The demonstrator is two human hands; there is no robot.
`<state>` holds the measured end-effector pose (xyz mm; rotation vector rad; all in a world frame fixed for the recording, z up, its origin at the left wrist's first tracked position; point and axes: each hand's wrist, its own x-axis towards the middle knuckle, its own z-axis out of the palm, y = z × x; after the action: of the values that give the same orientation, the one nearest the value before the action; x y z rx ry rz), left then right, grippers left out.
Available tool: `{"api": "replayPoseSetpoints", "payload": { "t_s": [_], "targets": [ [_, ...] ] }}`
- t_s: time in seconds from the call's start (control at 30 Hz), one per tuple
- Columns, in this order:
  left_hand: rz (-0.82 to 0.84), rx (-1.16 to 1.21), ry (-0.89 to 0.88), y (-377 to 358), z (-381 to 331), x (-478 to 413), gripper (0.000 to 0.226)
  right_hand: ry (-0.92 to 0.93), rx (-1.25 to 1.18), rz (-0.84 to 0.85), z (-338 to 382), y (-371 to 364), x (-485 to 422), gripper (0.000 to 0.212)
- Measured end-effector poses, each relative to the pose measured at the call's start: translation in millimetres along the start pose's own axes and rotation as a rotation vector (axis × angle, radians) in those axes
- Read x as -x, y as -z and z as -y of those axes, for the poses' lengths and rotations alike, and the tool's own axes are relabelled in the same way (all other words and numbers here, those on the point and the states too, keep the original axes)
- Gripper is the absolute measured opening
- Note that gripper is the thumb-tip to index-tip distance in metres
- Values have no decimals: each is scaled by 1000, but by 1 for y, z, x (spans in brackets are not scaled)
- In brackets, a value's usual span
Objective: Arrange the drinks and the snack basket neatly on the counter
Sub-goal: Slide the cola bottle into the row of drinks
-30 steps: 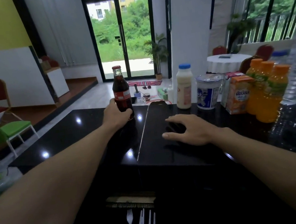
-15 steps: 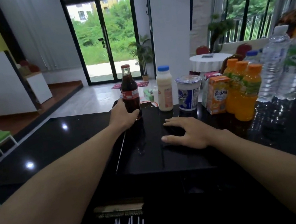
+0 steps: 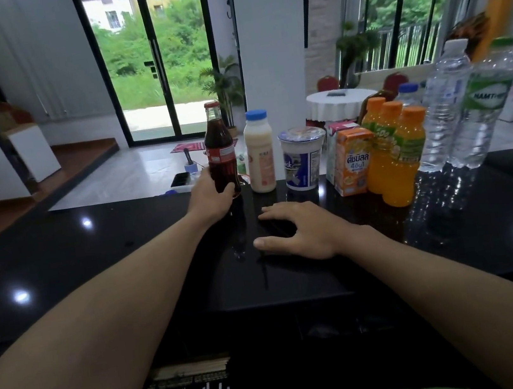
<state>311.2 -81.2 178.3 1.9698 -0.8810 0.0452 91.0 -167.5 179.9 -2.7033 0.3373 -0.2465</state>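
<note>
While left hand (image 3: 212, 196) grips cola (image 3: 220, 153), just left of milk (image 3: 260, 153), right hand (image 3: 304, 232) lies flat on worktop (image 3: 93, 268), fingers (image 3: 272, 211) loose. Set cola upright, level with milk, small even gap, then release.

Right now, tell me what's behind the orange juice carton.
A pale carton with a pink top; only its top and left side show, the orange juice carton hides the rest.

Daylight enters through the glass doors (image 3: 151, 66) and the right-hand windows (image 3: 413, 7), leaving the foreground dim. The glossy black surface (image 3: 58, 257) carries small glare spots and reflections. Wide-angle bending stretches the edges; the bottom seems slightly soft.
</note>
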Motion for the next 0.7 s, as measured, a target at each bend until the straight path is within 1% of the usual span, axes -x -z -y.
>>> {"api": "replayPoseSetpoints", "payload": {
  "t_s": [0.2,0.43,0.7],
  "targets": [
    [-18,-72,-23,-6,4,-2,52,-5,3,-15,-2,-2,0,95],
    [13,-70,-17,-7,4,-2,56,-5,-1,-3,1,0,2,92],
    [55,-58,-10,-10,8,-5,54,-6,-4,-3,1,1,2,92]
  ]
}}
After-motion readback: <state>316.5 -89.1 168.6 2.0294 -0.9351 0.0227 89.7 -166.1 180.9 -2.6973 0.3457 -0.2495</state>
